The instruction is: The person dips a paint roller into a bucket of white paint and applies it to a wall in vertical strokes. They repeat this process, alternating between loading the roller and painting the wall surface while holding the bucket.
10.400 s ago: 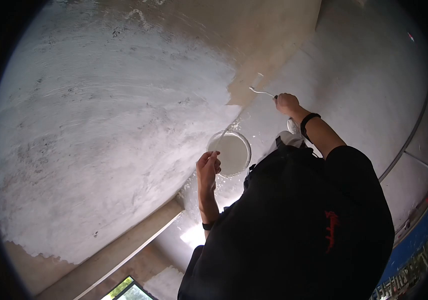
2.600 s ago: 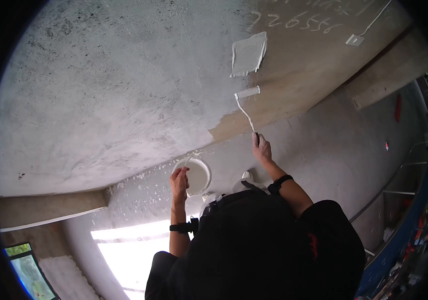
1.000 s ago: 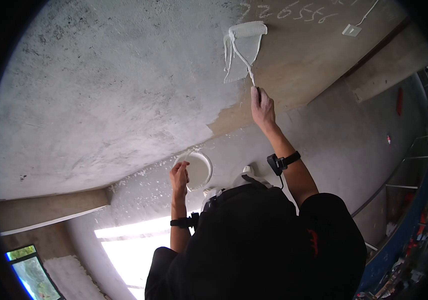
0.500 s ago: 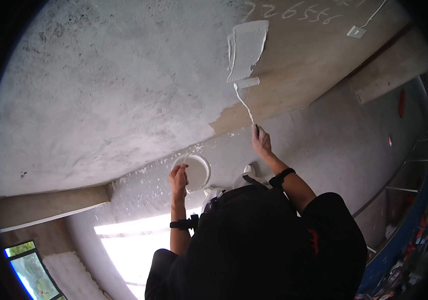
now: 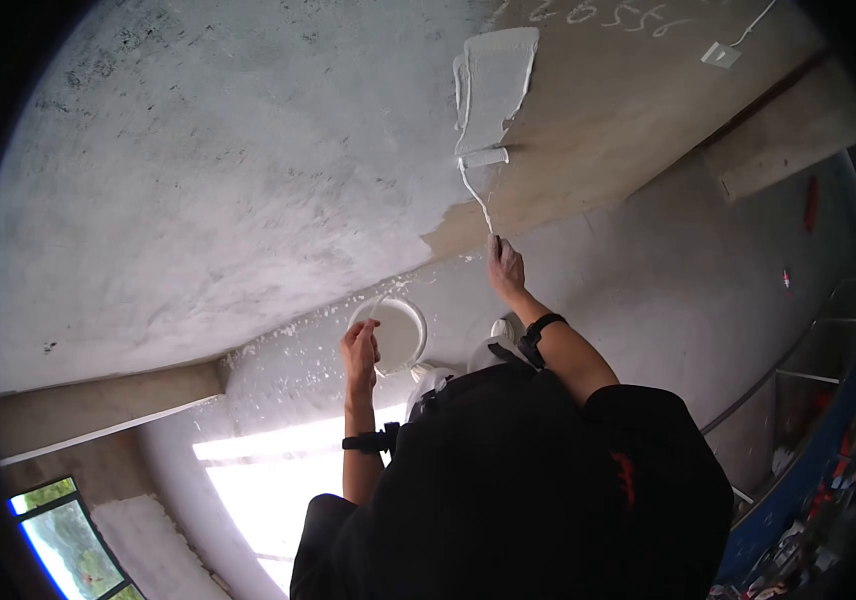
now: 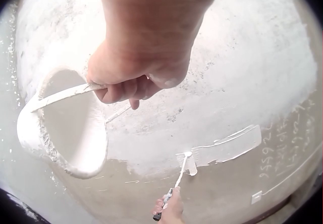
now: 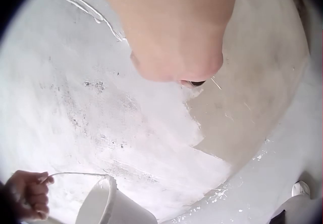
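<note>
My right hand (image 5: 508,268) grips the dark handle of a paint roller (image 5: 485,157), its frame coated white. The roller's sleeve lies at the lower end of a fresh, wet white strip (image 5: 500,85) on the wall, along the border of white and bare brown. In the left wrist view the same roller (image 6: 192,166) shows beneath the strip. My left hand (image 5: 359,350) holds the bail of a white bucket (image 5: 420,328) by curled fingers. The bucket (image 6: 30,133) hangs tilted in the left wrist view, its mouth showing pale paint. In the right wrist view my right hand hides the roller.
Chalk numbers (image 5: 608,15) and a switch plate (image 5: 720,54) with a cord are on the bare wall. White splatters (image 5: 293,330) dot the floor along the wall's foot. A window (image 5: 73,540) is at lower left; a blue barrier (image 5: 778,520) and clutter stand at right.
The roller went up over the strip a second ago, then came back down; now it sits slightly lower and left. The strip has widened leftward with a second ridge. My left hand stays with the bucket.
</note>
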### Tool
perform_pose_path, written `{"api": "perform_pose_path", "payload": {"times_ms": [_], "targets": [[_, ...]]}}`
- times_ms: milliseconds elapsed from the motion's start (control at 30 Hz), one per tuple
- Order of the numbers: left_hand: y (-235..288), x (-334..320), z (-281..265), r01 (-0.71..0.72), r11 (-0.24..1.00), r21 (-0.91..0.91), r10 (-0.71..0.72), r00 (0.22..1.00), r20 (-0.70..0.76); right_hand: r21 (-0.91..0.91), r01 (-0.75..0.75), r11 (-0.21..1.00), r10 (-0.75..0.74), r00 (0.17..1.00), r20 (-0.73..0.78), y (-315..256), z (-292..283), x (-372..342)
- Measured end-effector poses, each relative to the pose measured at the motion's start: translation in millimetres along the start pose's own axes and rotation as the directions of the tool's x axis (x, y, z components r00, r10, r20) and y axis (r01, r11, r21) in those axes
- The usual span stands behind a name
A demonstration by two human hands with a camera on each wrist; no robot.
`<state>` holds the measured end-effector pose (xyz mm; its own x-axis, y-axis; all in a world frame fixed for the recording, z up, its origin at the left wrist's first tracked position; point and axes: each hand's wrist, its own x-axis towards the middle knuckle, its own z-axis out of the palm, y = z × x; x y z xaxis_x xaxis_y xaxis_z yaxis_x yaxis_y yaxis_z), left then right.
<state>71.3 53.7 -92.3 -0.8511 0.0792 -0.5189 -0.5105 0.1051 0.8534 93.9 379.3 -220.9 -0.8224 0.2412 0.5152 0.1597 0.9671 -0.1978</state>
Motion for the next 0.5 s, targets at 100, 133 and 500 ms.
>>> {"api": "perform_pose_path", "payload": {"times_ms": [100,133,500], "targets": [[-0.8,2.0,-0.7,-0.008,1.000,-0.009,0.008,1.000,0.003,0.084,-0.038,0.996,0.034,0.998,0.048,2.5,-10.6,11.7],[-0.9,1.6,0.0,-0.018,1.000,-0.007,0.018,1.000,0.006,0.095,-0.052,0.994,0.051,0.999,0.017,2.6,-18.0,17.4],[-1.7,2.3,0.1,-0.013,1.000,0.008,0.013,1.000,-0.005,0.581,-0.299,0.757,0.374,0.927,-0.010,10.5,-91.2,97.4]]}}
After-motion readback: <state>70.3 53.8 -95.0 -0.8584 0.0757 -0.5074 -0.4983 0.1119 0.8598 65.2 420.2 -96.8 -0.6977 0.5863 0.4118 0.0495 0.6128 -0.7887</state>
